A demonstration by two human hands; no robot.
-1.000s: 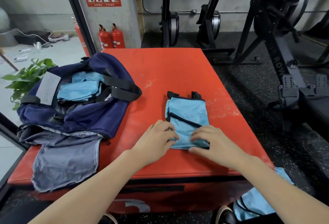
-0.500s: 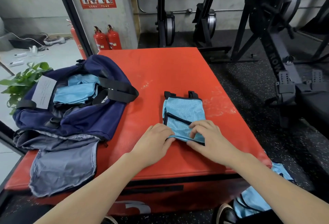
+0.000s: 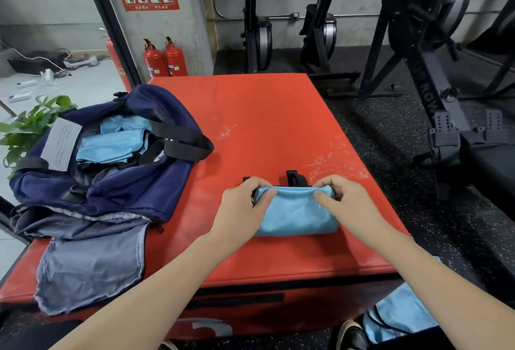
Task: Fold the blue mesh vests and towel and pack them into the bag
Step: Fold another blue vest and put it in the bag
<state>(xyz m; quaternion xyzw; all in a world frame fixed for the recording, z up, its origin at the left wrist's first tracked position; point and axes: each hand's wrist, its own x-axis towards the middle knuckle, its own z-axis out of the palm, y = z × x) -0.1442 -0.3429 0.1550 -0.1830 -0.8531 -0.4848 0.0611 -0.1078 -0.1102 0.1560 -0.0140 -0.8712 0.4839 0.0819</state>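
Bare red surface of the padded box point(image 3: 259, 127) is lying open beyond the folded vest point(image 3: 295, 211), running to the far edge, so a hand could be passing forward there. To the left, the navy bag point(image 3: 117, 191) is sitting with its mouth gaping upward; its black strap point(image 3: 181, 140) is arching across the opening's right side and folded blue vests point(image 3: 111, 145) are already filling part of the inside. A grey towel point(image 3: 89, 266) is draping over the near left corner. A clear strip of red is separating bag from vest. Off the right edge, a rowing machine point(image 3: 434, 104) is standing well apart.
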